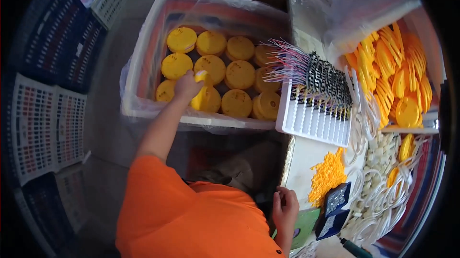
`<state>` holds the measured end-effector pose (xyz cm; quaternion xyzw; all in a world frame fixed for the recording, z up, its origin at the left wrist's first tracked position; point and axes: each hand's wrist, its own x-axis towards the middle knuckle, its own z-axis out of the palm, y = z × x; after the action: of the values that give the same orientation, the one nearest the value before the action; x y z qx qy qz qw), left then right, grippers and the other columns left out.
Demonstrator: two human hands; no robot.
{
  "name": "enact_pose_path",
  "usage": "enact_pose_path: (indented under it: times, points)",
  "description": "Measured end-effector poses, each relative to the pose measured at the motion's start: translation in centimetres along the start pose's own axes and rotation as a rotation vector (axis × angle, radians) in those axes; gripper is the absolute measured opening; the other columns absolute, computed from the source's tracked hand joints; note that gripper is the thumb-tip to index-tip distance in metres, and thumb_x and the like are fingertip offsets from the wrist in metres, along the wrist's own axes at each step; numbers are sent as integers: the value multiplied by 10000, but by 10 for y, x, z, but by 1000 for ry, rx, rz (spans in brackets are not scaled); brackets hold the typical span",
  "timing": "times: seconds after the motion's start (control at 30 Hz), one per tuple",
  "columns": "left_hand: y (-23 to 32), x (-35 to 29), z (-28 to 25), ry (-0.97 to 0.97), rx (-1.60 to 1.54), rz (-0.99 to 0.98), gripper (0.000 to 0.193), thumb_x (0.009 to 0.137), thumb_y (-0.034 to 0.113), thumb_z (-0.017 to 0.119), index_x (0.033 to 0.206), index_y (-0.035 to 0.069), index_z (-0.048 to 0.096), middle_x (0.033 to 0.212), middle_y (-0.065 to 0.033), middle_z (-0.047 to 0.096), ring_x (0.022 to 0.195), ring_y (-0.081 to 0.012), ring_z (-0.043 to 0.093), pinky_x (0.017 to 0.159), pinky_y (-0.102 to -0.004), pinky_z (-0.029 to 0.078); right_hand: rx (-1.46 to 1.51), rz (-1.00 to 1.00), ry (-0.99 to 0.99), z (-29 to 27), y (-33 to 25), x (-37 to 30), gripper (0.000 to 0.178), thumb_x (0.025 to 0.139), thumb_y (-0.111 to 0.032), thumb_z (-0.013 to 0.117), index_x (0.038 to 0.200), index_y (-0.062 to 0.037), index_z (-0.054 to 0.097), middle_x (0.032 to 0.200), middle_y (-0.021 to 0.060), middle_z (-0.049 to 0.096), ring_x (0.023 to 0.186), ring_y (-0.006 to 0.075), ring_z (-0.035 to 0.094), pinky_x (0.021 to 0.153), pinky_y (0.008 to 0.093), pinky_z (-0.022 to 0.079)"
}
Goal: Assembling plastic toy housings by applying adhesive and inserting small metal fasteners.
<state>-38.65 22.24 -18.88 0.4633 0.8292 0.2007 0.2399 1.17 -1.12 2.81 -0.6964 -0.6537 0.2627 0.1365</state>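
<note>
My left hand [186, 86] is stretched over a plastic-lined white box and is closed round the edge of a yellow round plastic case [201, 99]. This case is tilted on its side above several like it, such as a yellow case [240, 75] lying flat in a row. My right hand [286, 205] is by the table's edge, beside a green board [304, 227], its fingers curled. Whatever those fingers hold, if anything, is hidden.
The white box [136, 73] stands left of the table [299, 155]. A white rack [314, 131] of wired parts overlaps its corner. Orange small pieces [328, 176], blue trays [337, 198], white cables [383, 200] and yellow covers [407, 112] lie right. Crates [36, 124] line the left.
</note>
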Motion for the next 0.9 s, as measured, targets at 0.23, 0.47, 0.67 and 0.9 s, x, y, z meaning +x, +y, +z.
enact_pose_path:
  times: [0.23,0.47,0.67,0.9]
  points:
    - [92,35,120,-277,-364,-111,648,914,450,700,1316,-28,528,1216,-282,681,1137,-447,661,973,-508,524,3,78,72,7,18,7,123,955,-90,714,942,18,657,700,67,650,589,112,569,563,279,456]
    - [119,45,257,-479,-541,216,584,913,455,690,1181,-63,659,1212,-291,690,1110,-434,685,936,-485,540,98,83,33,21,19,8,115,954,-80,717,917,13,659,695,34,635,607,75,550,560,250,447]
    - [168,-8,228,-409,-597,461,406,952,280,627,1220,-19,685,1086,-252,740,1021,-359,722,865,-459,561,77,130,104,5,18,5,131,909,-144,760,928,-28,703,743,113,675,629,233,666,611,330,519]
    - [130,25,21,174,-1292,225,154,805,35,582,948,54,636,895,-25,600,806,-109,554,715,-259,464,228,43,132,-8,16,-3,86,877,-72,717,955,-36,704,828,95,699,681,176,664,614,296,523]
